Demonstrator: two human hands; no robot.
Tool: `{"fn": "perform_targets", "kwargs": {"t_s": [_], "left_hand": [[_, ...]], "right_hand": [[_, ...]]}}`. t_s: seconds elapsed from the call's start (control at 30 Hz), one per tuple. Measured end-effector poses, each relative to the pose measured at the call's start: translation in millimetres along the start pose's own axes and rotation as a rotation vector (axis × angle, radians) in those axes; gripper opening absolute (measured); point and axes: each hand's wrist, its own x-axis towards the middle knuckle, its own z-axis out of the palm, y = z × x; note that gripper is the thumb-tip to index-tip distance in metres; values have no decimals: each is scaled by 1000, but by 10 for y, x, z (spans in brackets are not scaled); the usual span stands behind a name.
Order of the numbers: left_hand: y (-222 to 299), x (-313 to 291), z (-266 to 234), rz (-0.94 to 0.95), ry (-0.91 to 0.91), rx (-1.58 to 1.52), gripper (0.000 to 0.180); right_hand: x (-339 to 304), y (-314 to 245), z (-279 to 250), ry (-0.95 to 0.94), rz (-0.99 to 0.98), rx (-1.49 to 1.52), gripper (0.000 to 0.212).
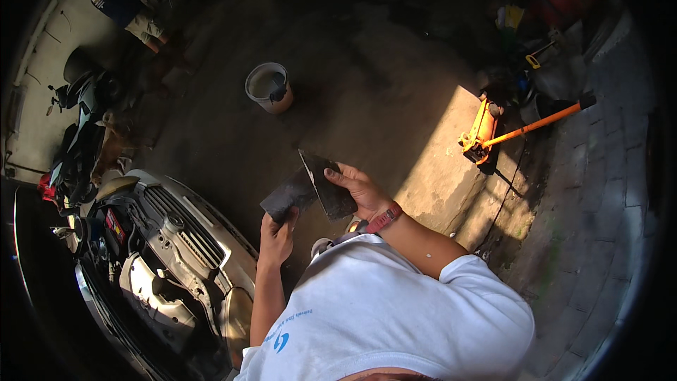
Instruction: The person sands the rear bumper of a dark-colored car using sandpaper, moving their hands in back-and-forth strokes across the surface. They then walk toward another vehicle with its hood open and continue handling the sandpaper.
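Observation:
My left hand (277, 238) is closed round the lower edge of a dark, flat rectangular sheet (288, 193). In my right hand (361, 189) is a second dark slab (328, 189), gripped along its right side with the thumb on top. A pale, worn edge runs down the slab's left side. The two pieces meet or overlap in front of my waist; whether they are joined I cannot tell. Their exact kind does not show. A red watch (383, 217) is on my right wrist.
At left stands a car with its engine bay exposed (166, 240), close to my left arm. A white bucket (269, 87) stands ahead on the floor. An orange floor jack (483, 130) is at right, its long handle (539, 123) sticking out. Motorcycles (81, 127) and a person (125, 3) are far left.

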Motion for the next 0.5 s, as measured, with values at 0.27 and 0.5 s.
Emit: {"fn": "perform_targets", "kwargs": {"t_s": [0.27, 0.5], "left_hand": [[498, 955, 1147, -383, -278, 147, 35], [476, 1601, 1641, -269, -426, 81, 41]], "right_hand": [[43, -1085, -777, 244, -390, -1109, 43], [137, -1713, -1166, 373, -631, -992, 34]]}}
